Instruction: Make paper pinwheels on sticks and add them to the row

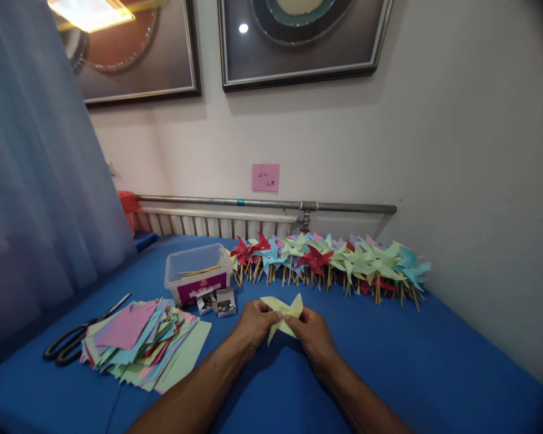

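Over blue cloth (389, 367), both hands (252, 325) (315, 334) clamp fingers (274, 317) on a yellow pinwheel (288, 307), its centre partly hidden

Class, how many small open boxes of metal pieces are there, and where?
2: the left box and the right box, side by side just in front of the plastic tub. Others may be hidden.

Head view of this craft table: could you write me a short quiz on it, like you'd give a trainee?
1. The left hand and right hand both hold: A a red pinwheel; B a pale yellow paper pinwheel; C a cardboard box.
2. True or false: the scissors lie right of the paper stack.
3. What lies in the clear plastic tub?

Key: 1 B; 2 false; 3 thin sticks.
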`<state>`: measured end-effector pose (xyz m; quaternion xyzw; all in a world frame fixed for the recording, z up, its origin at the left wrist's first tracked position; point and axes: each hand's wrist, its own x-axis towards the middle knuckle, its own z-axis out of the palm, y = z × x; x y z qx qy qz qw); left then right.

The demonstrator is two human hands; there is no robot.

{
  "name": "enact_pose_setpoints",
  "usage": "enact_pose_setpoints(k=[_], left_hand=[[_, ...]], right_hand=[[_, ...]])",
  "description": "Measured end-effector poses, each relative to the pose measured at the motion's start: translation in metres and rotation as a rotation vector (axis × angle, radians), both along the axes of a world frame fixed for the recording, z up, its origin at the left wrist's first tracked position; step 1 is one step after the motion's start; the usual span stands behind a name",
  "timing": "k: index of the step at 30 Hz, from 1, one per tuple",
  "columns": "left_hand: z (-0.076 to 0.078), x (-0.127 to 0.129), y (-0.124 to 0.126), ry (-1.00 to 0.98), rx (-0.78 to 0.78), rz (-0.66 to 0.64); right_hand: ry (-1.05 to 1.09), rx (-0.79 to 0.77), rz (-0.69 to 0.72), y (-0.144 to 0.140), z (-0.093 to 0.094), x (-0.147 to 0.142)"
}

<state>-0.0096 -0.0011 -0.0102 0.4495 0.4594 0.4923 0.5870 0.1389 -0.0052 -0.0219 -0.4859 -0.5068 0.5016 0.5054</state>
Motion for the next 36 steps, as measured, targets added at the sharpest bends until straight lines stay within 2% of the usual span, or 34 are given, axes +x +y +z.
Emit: enact_pose_setpoints(k=[6,15,19,25,31,33,36], left_hand=[[0.004,0.001,-0.003,0.04,-0.009,0.02],[0.013,0.003,-0.008,0.103,-0.025,0.059],[0.009,0.002,-0.005,0.072,-0.03,0.04],[0.007,0.002,-0.006,0.078,-0.055,0.049],[0.01,0.0,-0.002,0.054,0.012,0.006],[0.018,-0.01,0.002,0.158,0.065,0.053],[0.037,-0.041,0.005,0.553,0.22,0.18]], right_hand=[[-0.01,0.011,0.005,0.0,0.0,0.001],[-0.01,0.011,-0.007,0.006,-0.013,0.0],[0.033,0.017,-0.007,0.0,-0.006,-0.001],[-0.011,-0.02,-0.025,-0.01,0.01,-0.003],[-0.029,-0.027,-0.075,-0.005,0.005,0.001],[0.0,-0.033,-0.088,-0.001,0.001,0.002],[0.041,-0.053,-0.103,0.003,-0.002,0.003]])
